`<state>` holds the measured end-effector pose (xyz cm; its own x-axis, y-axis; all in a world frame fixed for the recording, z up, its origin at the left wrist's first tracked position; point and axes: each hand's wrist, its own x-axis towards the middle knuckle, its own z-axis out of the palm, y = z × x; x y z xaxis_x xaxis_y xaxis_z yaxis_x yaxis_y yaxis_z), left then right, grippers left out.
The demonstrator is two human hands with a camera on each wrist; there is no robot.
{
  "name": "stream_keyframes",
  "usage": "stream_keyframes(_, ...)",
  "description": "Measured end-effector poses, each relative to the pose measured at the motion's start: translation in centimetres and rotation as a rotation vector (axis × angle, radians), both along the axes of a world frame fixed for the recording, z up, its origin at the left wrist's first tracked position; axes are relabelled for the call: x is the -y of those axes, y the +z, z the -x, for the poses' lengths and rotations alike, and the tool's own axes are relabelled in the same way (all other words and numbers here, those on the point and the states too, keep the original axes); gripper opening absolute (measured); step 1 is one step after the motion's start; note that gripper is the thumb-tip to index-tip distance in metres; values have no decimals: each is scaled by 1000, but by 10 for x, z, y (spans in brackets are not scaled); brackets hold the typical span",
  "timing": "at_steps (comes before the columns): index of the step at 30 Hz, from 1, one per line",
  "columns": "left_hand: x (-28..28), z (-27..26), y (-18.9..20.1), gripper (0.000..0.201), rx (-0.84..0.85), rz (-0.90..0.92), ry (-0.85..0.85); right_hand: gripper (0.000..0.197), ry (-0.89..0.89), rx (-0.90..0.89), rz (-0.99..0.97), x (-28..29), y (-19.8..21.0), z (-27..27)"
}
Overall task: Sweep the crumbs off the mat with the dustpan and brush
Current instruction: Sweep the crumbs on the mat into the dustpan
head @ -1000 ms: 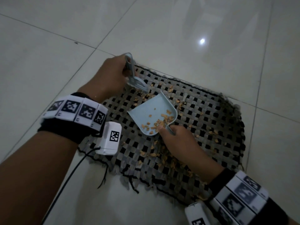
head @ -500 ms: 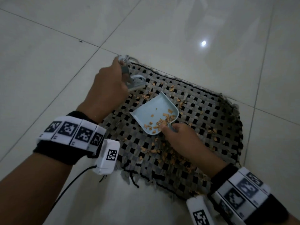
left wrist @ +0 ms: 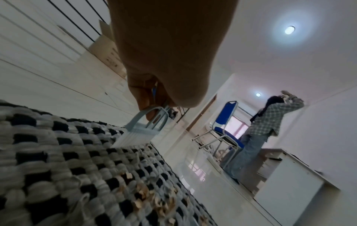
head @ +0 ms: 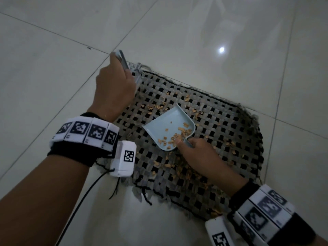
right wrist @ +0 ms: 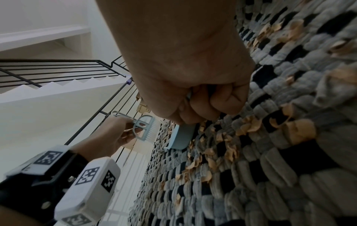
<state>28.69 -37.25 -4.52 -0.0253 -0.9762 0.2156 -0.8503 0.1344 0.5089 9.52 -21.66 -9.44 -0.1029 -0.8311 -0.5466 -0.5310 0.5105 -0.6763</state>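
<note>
Crumbs [head: 179, 136] are lying partly in the dustpan [head: 168, 129], many more scattered across the mat [head: 221, 132]. Left hand [head: 113, 89], fingers gripping the brush [left wrist: 142, 130], is now resetting at the mat's far left corner, having drawn back from the pan. Right hand [head: 198, 153] is clasping the dustpan handle mid-mat, awaiting another sweep.

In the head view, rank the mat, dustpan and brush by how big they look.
1. mat
2. dustpan
3. brush, though the left hand hides much of it, so only its visible part is judged.
</note>
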Motion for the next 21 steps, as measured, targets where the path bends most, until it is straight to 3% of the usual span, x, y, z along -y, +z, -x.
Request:
stream_keyframes(3, 8, -1, -3, 40, -36, -7, 35, 55, -3, -4, -8, 0, 0, 1)
stream_keyframes(8, -10, 9, -21, 27, -57, -29, -93, 60, -18, 12, -18, 1, -1, 1)
stream_keyframes(13, -41, 20, -24, 33, -68, -28, -212, 59, -9, 27, -8, 1, 0, 1)
stream_keyframes(18, -27, 4, -24, 31, -69, 53, -128, 60, -15, 31, -8, 1, -2, 1)
stream_keyframes(21, -32, 11, -27, 24, -35, 34, -181, 59, -10, 36, -2, 0, -2, 1)
